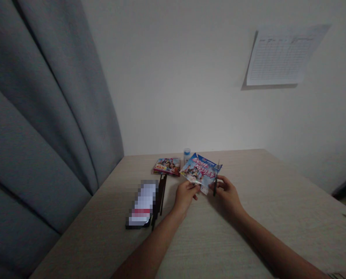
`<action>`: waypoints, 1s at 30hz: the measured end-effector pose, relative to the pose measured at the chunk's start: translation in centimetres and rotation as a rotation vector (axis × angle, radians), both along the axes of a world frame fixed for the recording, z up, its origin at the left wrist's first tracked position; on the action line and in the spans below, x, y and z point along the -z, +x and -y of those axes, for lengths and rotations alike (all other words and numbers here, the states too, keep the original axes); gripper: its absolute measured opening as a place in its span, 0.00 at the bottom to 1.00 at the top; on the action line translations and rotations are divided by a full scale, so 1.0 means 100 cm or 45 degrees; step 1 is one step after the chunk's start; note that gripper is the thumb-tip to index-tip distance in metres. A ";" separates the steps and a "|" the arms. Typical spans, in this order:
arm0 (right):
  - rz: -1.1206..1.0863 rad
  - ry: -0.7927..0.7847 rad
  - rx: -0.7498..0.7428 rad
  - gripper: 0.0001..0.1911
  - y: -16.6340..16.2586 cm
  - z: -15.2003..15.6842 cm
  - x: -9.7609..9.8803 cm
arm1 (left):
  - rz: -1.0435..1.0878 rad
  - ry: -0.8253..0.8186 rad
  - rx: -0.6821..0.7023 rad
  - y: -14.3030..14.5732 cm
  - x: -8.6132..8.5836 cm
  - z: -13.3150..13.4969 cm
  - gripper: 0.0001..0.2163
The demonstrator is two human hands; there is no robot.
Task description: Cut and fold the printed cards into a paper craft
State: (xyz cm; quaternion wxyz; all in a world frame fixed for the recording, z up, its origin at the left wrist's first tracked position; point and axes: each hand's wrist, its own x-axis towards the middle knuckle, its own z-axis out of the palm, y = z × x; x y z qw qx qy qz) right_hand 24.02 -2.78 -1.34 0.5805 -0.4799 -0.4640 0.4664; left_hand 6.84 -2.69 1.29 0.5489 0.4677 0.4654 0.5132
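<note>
A colourful printed leaflet (pixel 200 172), blue along its top with red lettering, is tilted up above the table. My left hand (pixel 186 195) pinches its lower left edge between thumb and fingers. At the leaflet's right edge, my right hand (pixel 226 193) is closed around a thin, dark, stick-like thing (pixel 215 185) that stands nearly upright. Its exact kind is too small to make out. The stick overlaps the leaflet's right side; whether the right fingers also grip the paper is unclear.
Behind the left hand lies a stack of similar printed leaflets (pixel 167 166). A small clear bottle (pixel 187 154) stands near the wall. To the left are a blurred-out phone (pixel 142 203) and several dark thin strips (pixel 162 193). A grey curtain (pixel 53 97) borders the table's left side.
</note>
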 end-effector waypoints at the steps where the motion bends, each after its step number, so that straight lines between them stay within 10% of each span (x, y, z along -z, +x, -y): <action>1: 0.003 0.008 -0.002 0.30 0.000 0.000 0.000 | 0.000 0.001 -0.008 0.000 0.000 0.000 0.11; 30: 0.260 -0.075 -0.327 0.31 0.001 0.010 -0.008 | -0.081 0.170 -0.343 -0.026 -0.021 -0.011 0.10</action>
